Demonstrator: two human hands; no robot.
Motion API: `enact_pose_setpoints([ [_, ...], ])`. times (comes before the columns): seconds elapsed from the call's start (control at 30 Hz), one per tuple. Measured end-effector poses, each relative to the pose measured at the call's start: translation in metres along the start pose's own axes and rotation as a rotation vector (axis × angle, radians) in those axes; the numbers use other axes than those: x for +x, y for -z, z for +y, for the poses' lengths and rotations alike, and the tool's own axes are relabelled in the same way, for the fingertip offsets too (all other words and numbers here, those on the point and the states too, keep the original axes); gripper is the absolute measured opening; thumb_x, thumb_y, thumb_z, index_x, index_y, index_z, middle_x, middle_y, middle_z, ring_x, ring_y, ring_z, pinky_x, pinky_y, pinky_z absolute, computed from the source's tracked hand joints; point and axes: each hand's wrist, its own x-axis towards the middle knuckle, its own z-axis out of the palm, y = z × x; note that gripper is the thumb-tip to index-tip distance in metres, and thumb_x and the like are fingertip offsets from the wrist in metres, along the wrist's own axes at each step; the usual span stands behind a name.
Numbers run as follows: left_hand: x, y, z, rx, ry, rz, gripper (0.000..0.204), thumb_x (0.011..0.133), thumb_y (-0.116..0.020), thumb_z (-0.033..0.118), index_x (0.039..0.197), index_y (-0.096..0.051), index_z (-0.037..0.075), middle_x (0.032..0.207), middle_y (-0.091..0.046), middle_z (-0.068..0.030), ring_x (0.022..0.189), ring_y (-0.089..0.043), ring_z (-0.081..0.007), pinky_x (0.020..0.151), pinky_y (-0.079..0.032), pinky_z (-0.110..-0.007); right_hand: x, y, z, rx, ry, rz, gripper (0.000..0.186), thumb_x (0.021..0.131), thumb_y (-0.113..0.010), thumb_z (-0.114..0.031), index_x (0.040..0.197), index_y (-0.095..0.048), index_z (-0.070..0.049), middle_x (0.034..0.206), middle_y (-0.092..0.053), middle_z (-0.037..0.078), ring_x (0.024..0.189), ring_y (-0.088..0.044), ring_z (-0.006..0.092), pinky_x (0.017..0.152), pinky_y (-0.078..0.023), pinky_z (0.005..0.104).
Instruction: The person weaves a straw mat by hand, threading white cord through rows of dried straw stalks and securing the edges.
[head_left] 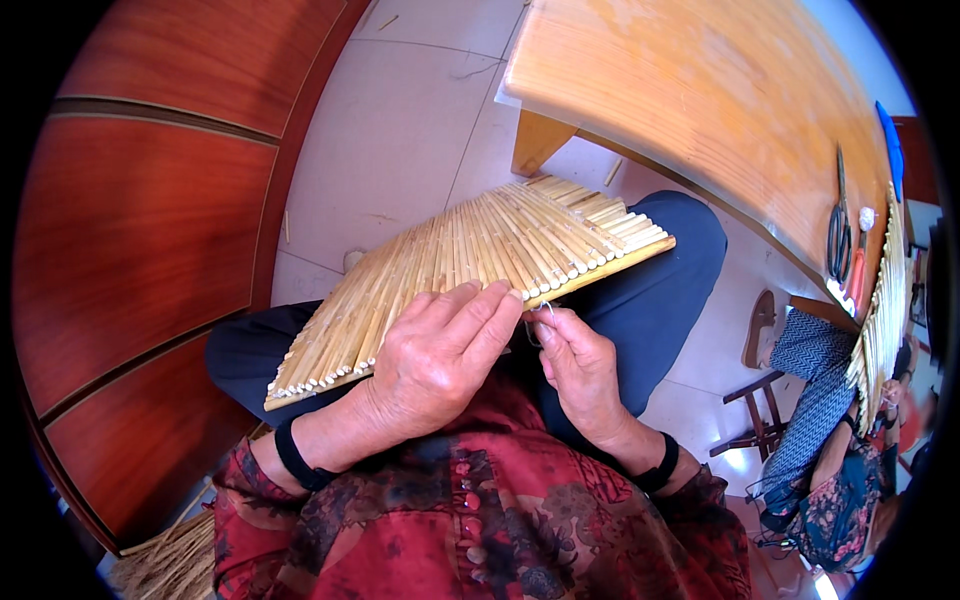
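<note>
A mat of pale straw-coloured stalks (440, 250), laid side by side, rests across my lap. A thicker stalk strip (610, 270) runs along its near edge. My left hand (440, 345) grips that edge at the middle, fingers together on top of the stalk ends; its thumb is hidden. Just right of it, my right hand (580, 365) pinches a thin pale string (543, 306) beneath the edge strip. The string loops close to the left fingertips, and its far end is out of sight.
A wooden table (680, 70) stands at the far right, with scissors (839, 225) and an orange-handled tool (857, 270) on it. Reddish cabinet doors (170, 210) are on the left. Dry stalks (170, 560) lie lower left. Another person (840, 490) works on a similar mat (880, 300) at right.
</note>
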Motion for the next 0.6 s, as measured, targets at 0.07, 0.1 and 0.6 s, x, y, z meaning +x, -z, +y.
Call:
enact_pose_setpoints([
  [0.07, 0.0005, -0.0006, -0.0001, -0.004, -0.001, 0.006, 0.042, 0.067, -0.066, -0.004, 0.109, -0.061, -0.004, 0.103, -0.065, -0.0163, 0.089, -0.066, -0.0292, 0.071, -0.052, -0.037, 0.0001, -0.0005, 0.0010, 0.081, -0.014, -0.007, 0.024, 0.099, -0.048, -0.012, 0.117, -0.059, 0.000, 0.067, -0.048, -0.002, 0.057, -0.042, 0.0041, 0.052, -0.037, 0.0212],
  [0.1, 0.0014, -0.0010, 0.0008, -0.007, -0.005, 0.010, 0.043, 0.067, -0.066, -0.004, 0.109, -0.060, -0.004, 0.103, -0.065, -0.0164, 0.089, -0.066, -0.0292, 0.071, -0.052, -0.037, -0.0003, 0.0008, 0.0006, 0.082, -0.012, -0.008, 0.024, 0.099, -0.048, -0.012, 0.117, -0.059, 0.000, 0.067, -0.048, -0.002, 0.057, -0.042, 0.0041, 0.052, -0.037, 0.0212],
  [0.6, 0.0029, 0.0011, 0.0003, -0.022, -0.002, 0.005, 0.044, 0.065, -0.066, -0.004, 0.109, -0.060, -0.004, 0.104, -0.064, -0.0162, 0.089, -0.065, -0.0287, 0.070, -0.051, -0.037, 0.0041, 0.0039, -0.0041, 0.091, -0.052, -0.025, 0.023, 0.100, -0.047, -0.012, 0.115, -0.060, 0.000, 0.069, -0.048, -0.003, 0.059, -0.042, 0.0036, 0.053, -0.037, 0.0205],
])
